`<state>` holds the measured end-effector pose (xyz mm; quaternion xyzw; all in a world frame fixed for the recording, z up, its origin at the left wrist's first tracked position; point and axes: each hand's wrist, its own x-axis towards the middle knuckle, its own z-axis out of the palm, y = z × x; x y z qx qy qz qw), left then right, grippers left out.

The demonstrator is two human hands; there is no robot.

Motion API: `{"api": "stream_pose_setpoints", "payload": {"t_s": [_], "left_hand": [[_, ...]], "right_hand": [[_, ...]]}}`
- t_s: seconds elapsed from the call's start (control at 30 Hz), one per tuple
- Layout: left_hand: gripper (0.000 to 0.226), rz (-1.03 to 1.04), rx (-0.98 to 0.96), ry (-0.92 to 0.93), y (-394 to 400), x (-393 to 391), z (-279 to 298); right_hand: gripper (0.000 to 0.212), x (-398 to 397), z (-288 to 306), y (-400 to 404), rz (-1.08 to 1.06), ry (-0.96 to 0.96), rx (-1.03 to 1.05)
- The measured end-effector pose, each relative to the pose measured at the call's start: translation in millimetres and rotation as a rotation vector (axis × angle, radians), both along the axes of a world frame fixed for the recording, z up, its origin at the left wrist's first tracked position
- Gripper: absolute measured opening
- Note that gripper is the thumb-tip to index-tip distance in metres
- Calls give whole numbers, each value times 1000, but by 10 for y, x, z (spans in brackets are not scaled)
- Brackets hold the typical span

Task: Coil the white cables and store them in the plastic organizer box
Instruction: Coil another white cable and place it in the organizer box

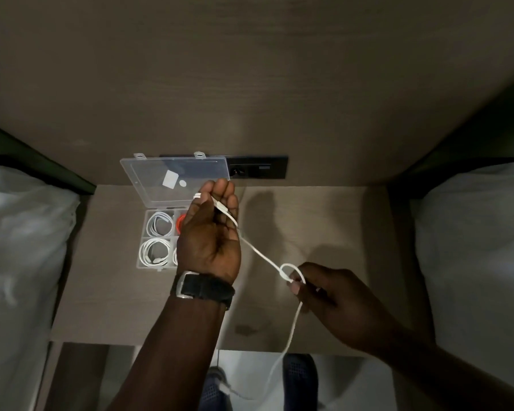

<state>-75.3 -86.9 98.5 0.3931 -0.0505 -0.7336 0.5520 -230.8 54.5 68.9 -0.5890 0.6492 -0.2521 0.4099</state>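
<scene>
A white cable (pixel 258 253) runs from my left hand (pixel 209 232) down to my right hand (pixel 324 292). My left hand is raised palm up above the organizer box, with the cable's plug end pinned under the thumb across the fingers. Between its thumb and fingers my right hand pinches a small loop of the cable, and the rest hangs over the table's front edge to the floor. The clear plastic organizer box (pixel 141 253) lies open on the table, partly hidden by my left hand. Two of its compartments hold coiled white cables (pixel 155 252), and one holds something orange (pixel 180 225).
The box's clear lid (pixel 172 182) leans back against the wall under a black socket panel (pixel 258 171). A small brown table (pixel 309 232) stands between two beds with white bedding (pixel 24 247). My feet in dark shoes (pixel 298 378) are below the table's front edge.
</scene>
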Motion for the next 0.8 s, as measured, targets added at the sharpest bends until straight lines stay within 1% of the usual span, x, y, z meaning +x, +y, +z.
{"api": "stream_pose_setpoints", "payload": {"t_s": [0.07,0.1,0.13,0.17,0.2,0.23,0.27,0.3,0.33,0.37,0.4,0.43,0.53,0.6,0.67,0.7,0.73,0.8], "left_hand": [[26,3,-109,-134,51,-52,-99],[23,19,-157,-232,73,-83,-135],[20,35,-214,-365,86,-99,-169],[19,51,-301,-557,83,-89,-208],[19,47,-423,-801,65,-47,-259],[20,-9,-578,-1059,43,16,-323],[20,-132,-729,-1281,34,78,-371],[20,-297,-842,-1438,51,122,-417],[20,-484,-896,-1507,100,148,-465],[19,-659,-892,-1489,174,152,-513],[18,-795,-838,-1395,256,167,-552],[18,-873,-749,-1252,335,185,-578],[24,-944,-468,-896,479,249,-517],[27,-1003,-359,-680,516,258,-394],[26,-1076,-281,-437,549,225,-243],[24,-1080,-235,-291,562,207,-161],[22,-1040,-191,-133,565,197,-82],[19,-844,-116,165,523,208,50]], "right_hand": [[29,-98,63,-61,-53,175,-120],[25,-145,104,-94,-107,209,-185],[21,-182,150,-120,-178,179,-240],[18,-226,193,-128,-252,120,-285],[15,-271,235,-121,-325,49,-316],[13,-315,290,-118,-406,-42,-324],[14,-361,358,-124,-494,-174,-310],[16,-421,431,-139,-570,-366,-293],[18,-496,498,-163,-627,-589,-280],[19,-588,554,-203,-681,-755,-285],[19,-692,613,-253,-735,-823,-302],[20,-797,653,-307,-790,-805,-318],[25,-1003,714,-497,-931,-660,-395],[24,-1093,642,-636,-986,-541,-426],[22,-1204,450,-738,-1035,-421,-406],[19,-1271,313,-768,-1035,-321,-389],[16,-1338,151,-783,-995,-168,-356],[19,-1388,-137,-758,-820,184,-200]]}}
